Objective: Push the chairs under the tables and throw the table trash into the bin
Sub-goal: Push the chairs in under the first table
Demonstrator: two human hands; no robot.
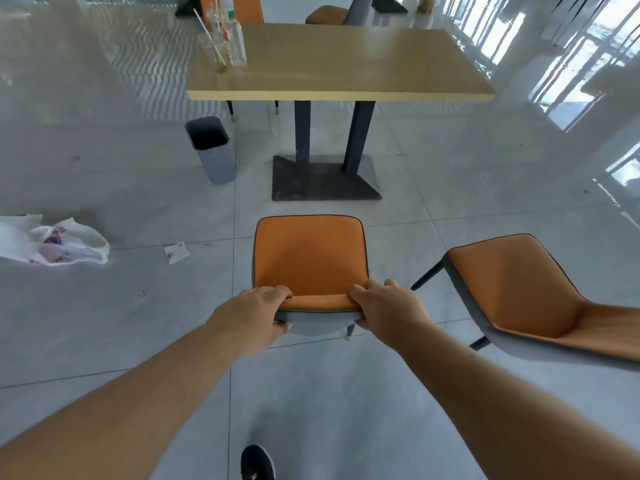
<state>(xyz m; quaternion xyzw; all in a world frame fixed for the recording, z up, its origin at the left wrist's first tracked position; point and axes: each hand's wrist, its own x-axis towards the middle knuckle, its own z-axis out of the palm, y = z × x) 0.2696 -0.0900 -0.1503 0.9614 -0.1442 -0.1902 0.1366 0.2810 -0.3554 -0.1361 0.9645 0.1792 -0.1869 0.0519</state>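
No legible text anywhere.

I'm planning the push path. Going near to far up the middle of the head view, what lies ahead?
Shoe → left hand and right hand gripping the chair backrest → orange seat → table base plate → wooden tabletop.

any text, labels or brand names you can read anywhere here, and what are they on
No text can be read in this view.
White plastic bag on the floor: red and purple print, too blurred to read.
Clear plastic bottle on the light wooden table: its label with red marks is too small to read.
Scrap of white paper on the floor: dark marks, not readable.
Grey bin and the orange chairs: no lettering visible.
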